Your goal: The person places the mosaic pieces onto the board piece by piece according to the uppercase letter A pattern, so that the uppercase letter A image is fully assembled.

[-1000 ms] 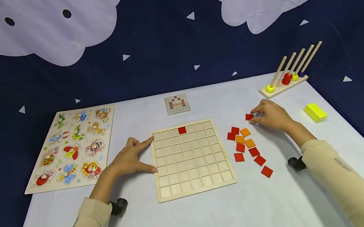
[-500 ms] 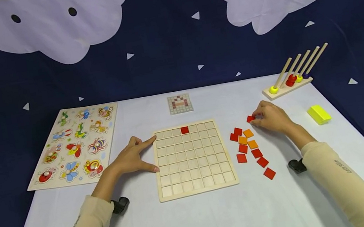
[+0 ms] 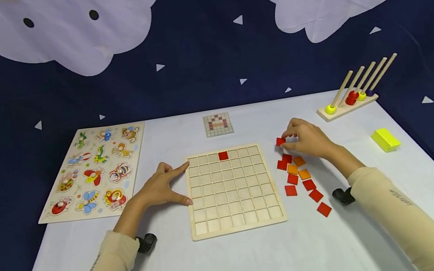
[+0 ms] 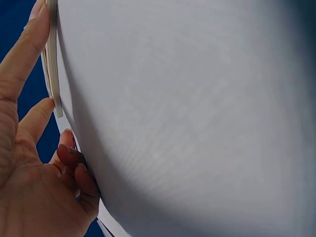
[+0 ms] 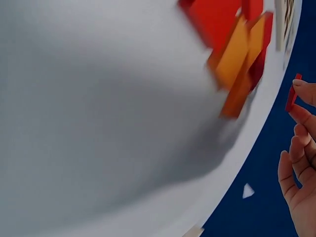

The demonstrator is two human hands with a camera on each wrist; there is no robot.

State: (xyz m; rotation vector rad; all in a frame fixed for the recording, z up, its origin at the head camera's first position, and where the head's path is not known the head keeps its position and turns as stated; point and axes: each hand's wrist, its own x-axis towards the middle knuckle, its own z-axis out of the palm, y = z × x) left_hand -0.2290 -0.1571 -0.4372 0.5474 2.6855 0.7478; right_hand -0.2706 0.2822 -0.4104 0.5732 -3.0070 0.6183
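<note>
A wooden grid board [image 3: 240, 234] lies flat mid-table, with one red tile [image 3: 223, 156] set in its top row. My left hand [image 3: 161, 187] rests along its left edge, thumb and index finger spread straight against the frame; the left wrist view shows the fingertips on the board's side [image 4: 53, 64]. Right of the board, my right hand [image 3: 307, 138] pinches a red square tile [image 3: 280, 141] between thumb and index finger. In the right wrist view that tile [image 5: 293, 94] is held up off the table. Below the hand lie loose red tiles [image 3: 291, 190] and orange tiles [image 3: 304, 174].
A small pattern card [image 3: 218, 125] lies behind the board. An insect picture puzzle [image 3: 95, 171] occupies the left side. At the back right stands a peg stand with beads [image 3: 348, 107], and a yellow block [image 3: 386, 140] sits at the right.
My right hand has lifted the red tile and carried it left, toward the board. The left hand stays at the board's edge. The whole view has shifted slightly.
</note>
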